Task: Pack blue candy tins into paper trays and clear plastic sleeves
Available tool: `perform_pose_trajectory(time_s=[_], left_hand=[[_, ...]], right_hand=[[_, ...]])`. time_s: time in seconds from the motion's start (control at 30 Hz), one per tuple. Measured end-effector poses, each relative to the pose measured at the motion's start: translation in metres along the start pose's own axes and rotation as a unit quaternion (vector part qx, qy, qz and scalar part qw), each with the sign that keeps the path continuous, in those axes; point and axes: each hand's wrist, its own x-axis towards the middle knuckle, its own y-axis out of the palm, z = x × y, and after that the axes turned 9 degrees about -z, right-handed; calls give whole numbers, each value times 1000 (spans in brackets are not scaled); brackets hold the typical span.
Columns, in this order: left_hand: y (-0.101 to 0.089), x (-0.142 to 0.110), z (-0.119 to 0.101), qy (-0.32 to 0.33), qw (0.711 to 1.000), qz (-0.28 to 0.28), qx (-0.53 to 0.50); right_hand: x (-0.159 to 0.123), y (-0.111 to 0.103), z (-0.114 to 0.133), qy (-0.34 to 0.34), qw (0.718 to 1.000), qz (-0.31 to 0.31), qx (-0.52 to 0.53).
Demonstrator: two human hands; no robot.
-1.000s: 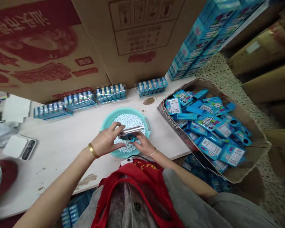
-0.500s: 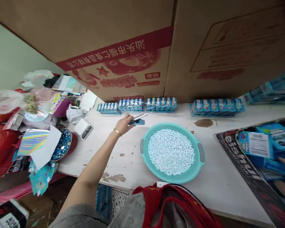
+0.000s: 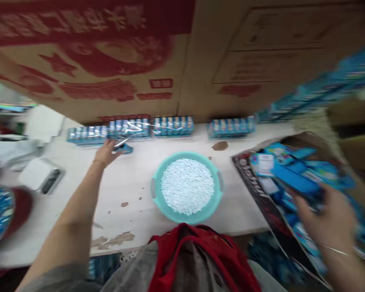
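At the back left of the table, my left hand (image 3: 107,153) grips a small blue thing with a silver-white edge (image 3: 124,147), whose exact kind I cannot make out. It is just in front of the row of blue boxes in clear wrap (image 3: 129,129). Over on the right, my right hand (image 3: 333,215) is closed around a blue box (image 3: 298,180), blurred by motion. Beneath it is an open carton (image 3: 255,196) holding several loose blue boxes (image 3: 320,170). Between my hands stands a turquoise basin (image 3: 187,221) of small pale tablets (image 3: 187,186).
Large brown cartons (image 3: 219,48) form a wall behind the table. More wrapped blue boxes (image 3: 231,127) line its foot, and others are stacked at right (image 3: 322,89). On the left are a white scale (image 3: 38,174) and a red bowl (image 3: 21,211) of shiny blue pieces.
My view has turned to the right. My right hand, at the frame's edge before, now shows over the carton with a blue box in its grip. My left hand keeps its hold.
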Motion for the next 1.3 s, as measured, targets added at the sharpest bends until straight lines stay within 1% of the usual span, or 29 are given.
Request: perform_pose_trajectory(time_s=[0.03, 0.07, 0.1, 0.13, 0.17, 0.2, 0.23, 0.27, 0.3, 0.33, 0.37, 0.4, 0.43, 0.47, 0.5, 0.57, 0.67, 0.8, 0.87, 1.0, 1.07, 1.17, 1.23, 1.3], left_hand=[[0, -4, -8, -11, 999, -31, -8], [1, -10, -19, -17, 998, -63, -20], [1, -20, -32, -9, 996, -81, -41], [1, -32, -48, 12, 994, -81, -70], [1, -47, -65, 49, 992, -55, -102], [1, -65, -83, 95, 987, -6, -131], [0, -83, -101, 141, 977, 54, -148], [1, -101, -119, 178, 966, 114, -148], [2, -118, -136, 201, 956, 168, -133], [4, -133, -151, 209, 950, 207, -105], [7, -146, -164, 203, 948, 233, -74], [11, -157, -176, 187, 950, 248, -45], [16, -165, -187, 167, 952, 256, -24], [23, -172, -197, 149, 954, 260, -10], [31, -177, -206, 133, 957, 259, -4], [49, -183, -225, 112, 963, 245, -5], [78, -186, -252, 89, 972, 218, -19], [108, -182, -279, 58, 980, 183, -56], [118, -178, -287, 46, 982, 165, -80], [133, -170, -295, 38, 982, 130, -135], [137, -167, -296, 36, 980, 119, -158], [136, -164, -293, 34, 976, 110, -185], [129, -162, -287, 41, 972, 108, -205], [115, -159, -277, 58, 967, 107, -224]], right_hand=[[-1, 1, 11, 6, 1000, 10, 24], [-3, 6, 22, 18, 996, 21, 81], [-6, 14, 33, 38, 987, 46, 149], [-9, 25, 44, 69, 970, 69, 222], [-13, 35, 53, 111, 946, 88, 291], [-18, 44, 61, 161, 914, 105, 357], [-24, 51, 67, 219, 873, 121, 419], [-31, 56, 72, 282, 823, 139, 474], [-37, 59, 74, 345, 764, 158, 523], [-44, 60, 75, 402, 700, 179, 563], [-50, 61, 74, 450, 638, 197, 592], [-56, 61, 72, 489, 586, 209, 612], [-61, 60, 69, 517, 546, 215, 624], [-65, 59, 66, 539, 518, 217, 628], [-69, 58, 62, 557, 498, 215, 628], [-75, 55, 54, 591, 470, 208, 622], [-82, 49, 43, 623, 450, 182, 614], [-87, 45, 34, 610, 457, 162, 627], [-88, 45, 32, 608, 459, 163, 627], [-88, 52, 30, 626, 443, 175, 618], [-89, 56, 30, 619, 448, 186, 617], [-90, 61, 27, 581, 482, 222, 617], [-90, 62, 23, 548, 503, 250, 620], [-91, 64, 19, 521, 527, 267, 616]])
